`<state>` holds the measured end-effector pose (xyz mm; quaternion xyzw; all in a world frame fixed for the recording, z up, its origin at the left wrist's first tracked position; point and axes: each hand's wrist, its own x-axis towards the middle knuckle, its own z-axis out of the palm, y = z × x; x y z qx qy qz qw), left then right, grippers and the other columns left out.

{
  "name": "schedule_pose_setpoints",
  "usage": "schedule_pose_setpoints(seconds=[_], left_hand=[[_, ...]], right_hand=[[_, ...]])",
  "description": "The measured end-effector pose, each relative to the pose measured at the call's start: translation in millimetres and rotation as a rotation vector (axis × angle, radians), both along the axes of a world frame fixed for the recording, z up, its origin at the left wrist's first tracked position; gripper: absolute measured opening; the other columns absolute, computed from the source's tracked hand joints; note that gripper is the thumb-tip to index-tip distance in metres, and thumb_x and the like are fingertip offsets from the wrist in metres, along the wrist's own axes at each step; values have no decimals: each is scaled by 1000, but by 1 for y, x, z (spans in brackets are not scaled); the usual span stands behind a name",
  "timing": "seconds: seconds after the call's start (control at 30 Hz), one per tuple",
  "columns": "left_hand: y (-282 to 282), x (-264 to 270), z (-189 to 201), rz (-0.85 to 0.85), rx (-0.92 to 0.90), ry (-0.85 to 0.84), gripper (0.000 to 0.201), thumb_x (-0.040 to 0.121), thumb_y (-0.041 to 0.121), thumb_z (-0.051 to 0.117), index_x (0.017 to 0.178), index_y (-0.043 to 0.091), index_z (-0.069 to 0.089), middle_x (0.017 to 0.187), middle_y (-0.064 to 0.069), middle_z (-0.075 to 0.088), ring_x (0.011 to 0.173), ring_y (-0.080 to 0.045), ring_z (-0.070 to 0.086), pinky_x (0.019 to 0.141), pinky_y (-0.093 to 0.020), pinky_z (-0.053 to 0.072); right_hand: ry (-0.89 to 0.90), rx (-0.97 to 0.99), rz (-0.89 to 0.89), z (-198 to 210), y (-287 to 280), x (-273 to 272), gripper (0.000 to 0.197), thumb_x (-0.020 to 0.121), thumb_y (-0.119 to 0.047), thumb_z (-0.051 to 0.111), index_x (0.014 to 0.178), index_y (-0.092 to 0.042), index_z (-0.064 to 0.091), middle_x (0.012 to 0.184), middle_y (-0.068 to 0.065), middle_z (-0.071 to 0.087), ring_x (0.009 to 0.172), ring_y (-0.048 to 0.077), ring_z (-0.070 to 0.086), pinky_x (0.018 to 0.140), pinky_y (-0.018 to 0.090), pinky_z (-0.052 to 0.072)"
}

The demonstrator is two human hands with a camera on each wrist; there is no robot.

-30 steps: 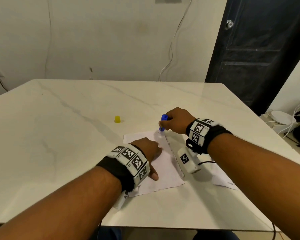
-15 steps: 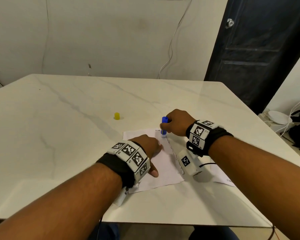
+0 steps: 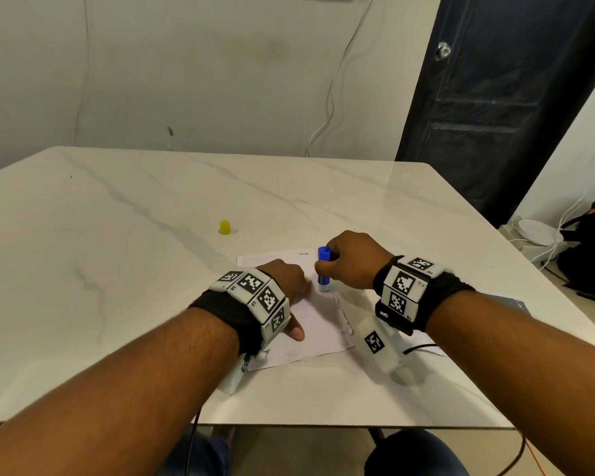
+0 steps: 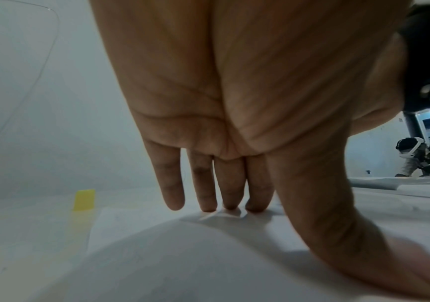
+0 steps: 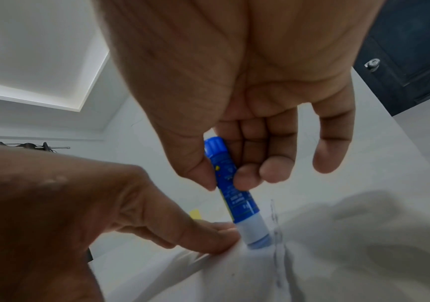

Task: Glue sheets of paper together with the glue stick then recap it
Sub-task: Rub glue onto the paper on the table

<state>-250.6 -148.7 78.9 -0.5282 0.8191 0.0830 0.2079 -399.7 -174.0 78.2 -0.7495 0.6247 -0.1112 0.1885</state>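
A blue glue stick [image 3: 323,268] stands nearly upright with its white tip down on a white paper sheet [image 3: 318,329]. My right hand [image 3: 349,261] pinches the glue stick [image 5: 230,188] between thumb and fingers. My left hand [image 3: 287,281] lies flat on the sheet, straight fingers [image 4: 230,188] and thumb pressing the paper [image 4: 182,255] down just left of the stick. The yellow cap [image 3: 225,227] stands alone on the table, farther back and left; the left wrist view shows the cap [image 4: 84,199] too. A second sheet [image 3: 426,345] lies under my right wrist.
The white marble table [image 3: 117,252] reaches to the wall. A dark door [image 3: 502,97] stands at the right rear. A bag and cables [image 3: 591,252] lie on the floor beyond the table's right edge. A black cable [image 3: 421,348] trails from my right wrist.
The right hand has drawn the glue stick toward me along the sheet's right side. The left hand stays pressed on the paper.
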Motion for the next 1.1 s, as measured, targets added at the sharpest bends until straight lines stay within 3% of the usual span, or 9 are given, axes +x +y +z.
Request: schedule_pose_setpoints(seconds=[0.23,0.33,0.47,0.63,0.73,0.93,1.0,1.1], left_hand=[[-1,1,-6,25,-32,32,64,86,35,70,139,8,47,135,-9,56,120,-28,56,101,-36,47],[-5,-1,-10,65,-22,38,72,82,40,73,141,10,44,137,-8,55,120,-27,56,103,-37,46],[-9,2,-16,94,-34,74,63,89,39,63,142,12,43,139,-8,55,121,-26,55,102,-35,44],[-11,11,-27,22,-58,57,100,67,57,78,148,21,32,142,-4,47,125,-25,49,104,-36,43],[-11,12,-28,15,-65,57,102,66,60,77,149,23,31,144,-3,44,127,-25,47,107,-36,41],[-8,14,-26,10,-44,89,102,73,57,74,153,20,23,153,-5,35,136,-26,39,113,-35,33],[-7,14,-25,3,-44,104,102,74,56,73,153,19,21,156,-5,30,140,-26,35,116,-34,29],[-6,18,-28,23,-52,189,102,67,54,80,150,21,29,152,-2,38,137,-25,40,114,-37,33]], right_hand=[[-39,-5,36,-5,27,-5,32,85,-32,66,61,-16,52,59,0,50,55,15,44,53,27,33],[-55,5,32,-7,37,-9,34,85,-33,66,59,-16,51,58,-1,49,55,16,44,54,28,34],[-62,11,29,-6,52,-15,32,84,-31,66,60,-15,53,55,-3,49,53,14,43,53,27,33],[-68,-5,53,-5,71,-21,32,84,-30,67,64,-8,57,57,0,51,55,16,43,54,28,33],[-79,-4,61,-6,78,-24,35,84,-32,66,76,3,63,63,6,52,58,18,43,56,30,34],[-123,70,-5,-4,82,-32,36,84,-34,67,83,2,67,65,6,55,59,18,46,59,30,37],[-207,119,-30,-3,84,-39,34,82,-36,67,81,-1,70,62,3,59,57,16,51,60,31,42],[-625,207,-108,-9,89,-45,23,86,-26,67,83,-6,77,60,5,61,57,18,53,64,35,49]])
